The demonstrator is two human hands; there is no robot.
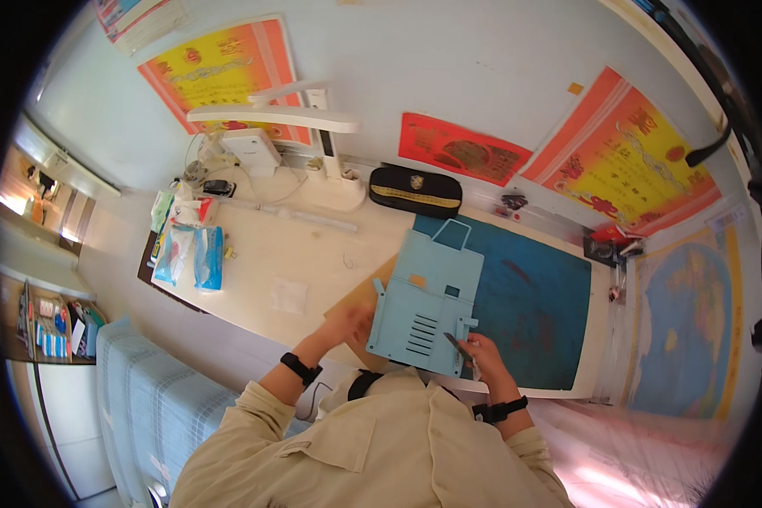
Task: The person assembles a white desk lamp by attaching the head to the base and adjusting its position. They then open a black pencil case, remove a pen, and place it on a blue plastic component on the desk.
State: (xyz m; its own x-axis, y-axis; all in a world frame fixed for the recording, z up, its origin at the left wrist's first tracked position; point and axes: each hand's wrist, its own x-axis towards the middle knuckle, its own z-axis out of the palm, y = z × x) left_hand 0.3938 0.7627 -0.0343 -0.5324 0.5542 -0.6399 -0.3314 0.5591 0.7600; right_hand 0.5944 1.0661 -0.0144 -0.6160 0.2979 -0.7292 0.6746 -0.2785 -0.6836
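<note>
A light blue flat plastic panel (427,300) with slots and a handle-like loop lies over a brown cardboard sheet (366,296) and a dark blue mat (533,313) on the desk. My left hand (347,326) rests at the panel's left edge, touching it, though its grip is hard to make out. At the panel's lower right corner, my right hand (481,351) holds a small dark tool (455,344) whose tip touches the panel.
A black pencil case (415,190) and a white desk lamp (313,118) stand at the back of the pale desk (288,254). Tissue packets (196,254) and small clutter lie at the left. Posters hang on the wall. A blue-checked bed is at lower left.
</note>
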